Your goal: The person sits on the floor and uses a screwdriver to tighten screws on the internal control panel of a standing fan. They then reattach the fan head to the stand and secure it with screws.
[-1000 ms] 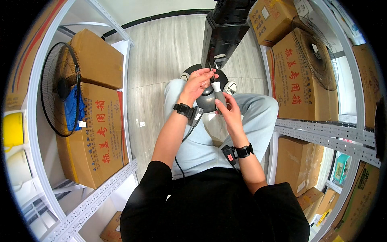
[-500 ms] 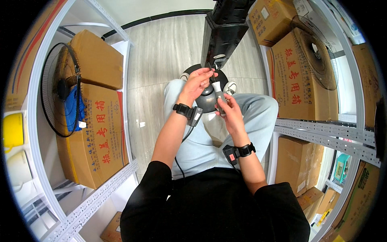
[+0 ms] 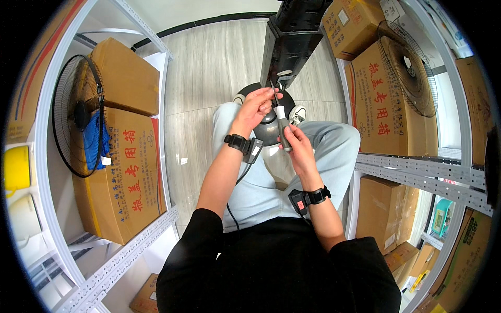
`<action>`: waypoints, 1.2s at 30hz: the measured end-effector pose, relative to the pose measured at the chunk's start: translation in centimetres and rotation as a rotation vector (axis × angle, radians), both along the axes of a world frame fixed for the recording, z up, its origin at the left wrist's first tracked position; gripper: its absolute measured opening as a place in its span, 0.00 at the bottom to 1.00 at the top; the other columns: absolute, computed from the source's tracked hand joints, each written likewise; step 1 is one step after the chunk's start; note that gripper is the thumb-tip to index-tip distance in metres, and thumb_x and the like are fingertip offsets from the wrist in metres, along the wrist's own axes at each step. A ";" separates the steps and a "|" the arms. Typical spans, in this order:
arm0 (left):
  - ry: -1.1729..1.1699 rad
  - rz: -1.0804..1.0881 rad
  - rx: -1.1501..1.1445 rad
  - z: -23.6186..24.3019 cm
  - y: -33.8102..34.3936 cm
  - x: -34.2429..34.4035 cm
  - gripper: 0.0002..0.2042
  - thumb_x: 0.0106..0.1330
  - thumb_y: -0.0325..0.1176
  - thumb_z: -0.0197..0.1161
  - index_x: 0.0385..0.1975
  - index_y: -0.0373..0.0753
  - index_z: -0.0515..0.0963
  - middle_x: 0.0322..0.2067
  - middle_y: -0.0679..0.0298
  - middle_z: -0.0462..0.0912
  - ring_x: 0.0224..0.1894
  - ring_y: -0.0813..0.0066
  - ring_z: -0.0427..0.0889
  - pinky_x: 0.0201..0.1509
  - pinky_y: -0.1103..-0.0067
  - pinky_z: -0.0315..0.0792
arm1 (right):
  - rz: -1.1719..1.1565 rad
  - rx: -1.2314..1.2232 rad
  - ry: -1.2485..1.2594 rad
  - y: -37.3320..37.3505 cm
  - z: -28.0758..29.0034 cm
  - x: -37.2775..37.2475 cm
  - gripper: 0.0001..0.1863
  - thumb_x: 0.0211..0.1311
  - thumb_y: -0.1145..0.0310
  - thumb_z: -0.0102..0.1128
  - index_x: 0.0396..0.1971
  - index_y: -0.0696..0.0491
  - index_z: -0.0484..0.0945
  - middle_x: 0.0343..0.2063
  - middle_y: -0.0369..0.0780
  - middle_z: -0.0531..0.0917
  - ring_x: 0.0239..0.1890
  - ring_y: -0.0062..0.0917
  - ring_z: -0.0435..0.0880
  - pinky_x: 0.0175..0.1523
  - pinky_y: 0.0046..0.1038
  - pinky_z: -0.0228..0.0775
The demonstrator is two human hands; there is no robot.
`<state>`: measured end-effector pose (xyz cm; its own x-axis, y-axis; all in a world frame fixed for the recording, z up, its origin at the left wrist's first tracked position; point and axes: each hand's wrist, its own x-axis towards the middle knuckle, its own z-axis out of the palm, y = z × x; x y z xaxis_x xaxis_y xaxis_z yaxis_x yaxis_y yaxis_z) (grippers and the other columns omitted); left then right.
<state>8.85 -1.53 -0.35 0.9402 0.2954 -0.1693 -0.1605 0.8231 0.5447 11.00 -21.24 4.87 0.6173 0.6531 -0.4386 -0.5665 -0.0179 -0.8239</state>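
A screwdriver (image 3: 282, 117) with a grey handle and white collar points away from me, its thin shaft aimed at the lower end of a black fan stand (image 3: 289, 55). My right hand (image 3: 299, 148) is closed round the handle's near end. Further up, the fingers of my left hand (image 3: 254, 108) are pinched together at the shaft near its tip. What the tip touches is too small to make out. Below both hands, between my feet, sits a round black base (image 3: 268, 134), partly covered by my left hand.
White metal shelving (image 3: 128, 255) flanks me on both sides, stacked with cardboard boxes (image 3: 133, 182). A black fan grille (image 3: 78, 115) leans on the left boxes over a blue cloth (image 3: 96, 141). Another grille (image 3: 409, 68) rests against the right boxes. Cables hang from my wrist straps.
My right hand's fingers have shifted slightly on the handle, and the screwdriver looks a little turned. My left hand stays almost where it was.
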 end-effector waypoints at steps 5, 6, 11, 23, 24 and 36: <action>0.012 0.019 -0.090 -0.5 0.3 0.2 0.10 0.68 0.29 0.53 0.43 0.31 0.74 0.40 0.53 0.82 0.17 0.89 0.61 0.19 0.89 0.56 | -0.019 0.016 0.046 -0.1 0.0 0.0 0.21 0.65 0.61 0.59 0.53 0.58 0.70 0.36 0.34 0.77 0.35 0.17 0.79 0.35 0.19 0.71; 0.016 0.013 -0.117 -0.9 0.4 0.2 0.10 0.67 0.28 0.52 0.43 0.31 0.73 0.40 0.53 0.81 0.18 0.89 0.61 0.20 0.89 0.57 | -0.020 -0.009 0.016 0.0 0.2 -0.1 0.21 0.65 0.62 0.59 0.53 0.58 0.70 0.36 0.34 0.77 0.34 0.17 0.80 0.34 0.19 0.70; 0.139 0.083 -0.120 -1.8 0.4 0.3 0.11 0.65 0.22 0.49 0.46 0.27 0.69 0.44 0.48 0.79 0.21 0.85 0.63 0.20 0.88 0.59 | 0.070 -0.064 -0.129 0.4 1.3 0.0 0.23 0.66 0.63 0.57 0.55 0.59 0.65 0.37 0.37 0.81 0.32 0.16 0.79 0.32 0.18 0.67; 0.102 0.073 -0.120 -1.7 0.3 -0.2 0.06 0.71 0.31 0.52 0.41 0.36 0.73 0.49 0.58 0.79 0.16 0.89 0.57 0.18 0.89 0.54 | 0.053 -0.220 -0.372 -3.6 -1.1 -0.5 0.20 0.61 0.65 0.62 0.50 0.57 0.70 0.34 0.37 0.80 0.27 0.16 0.81 0.26 0.18 0.68; 0.104 0.063 -0.119 -1.7 0.4 -0.2 0.06 0.71 0.32 0.53 0.40 0.37 0.73 0.49 0.59 0.79 0.16 0.89 0.57 0.18 0.89 0.54 | 0.053 -0.227 -0.376 -3.7 -1.1 -0.4 0.21 0.61 0.65 0.62 0.50 0.57 0.70 0.34 0.37 0.80 0.27 0.16 0.81 0.26 0.18 0.68; 0.148 0.050 -0.125 -1.6 -0.1 0.3 0.12 0.71 0.37 0.55 0.42 0.34 0.72 0.50 0.64 0.80 0.16 0.90 0.58 0.18 0.89 0.55 | 0.058 -0.275 -0.435 -4.0 -1.3 -0.1 0.20 0.60 0.65 0.63 0.49 0.57 0.71 0.32 0.37 0.81 0.26 0.16 0.81 0.25 0.18 0.69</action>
